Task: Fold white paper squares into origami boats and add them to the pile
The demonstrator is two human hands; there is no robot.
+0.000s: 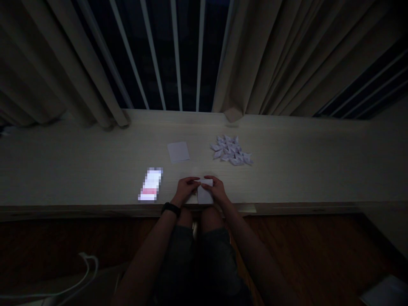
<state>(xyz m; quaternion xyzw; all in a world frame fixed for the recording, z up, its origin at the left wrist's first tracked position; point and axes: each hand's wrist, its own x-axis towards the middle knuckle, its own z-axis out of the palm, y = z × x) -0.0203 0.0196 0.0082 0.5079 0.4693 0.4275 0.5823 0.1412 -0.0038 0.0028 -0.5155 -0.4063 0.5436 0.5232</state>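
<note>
A small white sheet of paper [205, 195] lies at the front edge of the pale counter, between my two hands. My left hand [187, 188] pinches its upper left edge, fingers closed together. On the other side my right hand [217, 187] grips the sheet's right edge, its thumb lying over the paper. Beyond my hands and to the right is a cluster of several folded white paper pieces [231, 149]. Farther off, left of that cluster, rests a flat stack of square white paper [178, 151]. The dim light hides the sheet's finer creases.
A lit phone [151, 184], its screen blurred out, lies left of my hands on the counter [296, 170]. Curtains [264, 55] hang at the barred window behind. Below the counter's front edge are my knees, and a white cable [86, 272] runs at lower left.
</note>
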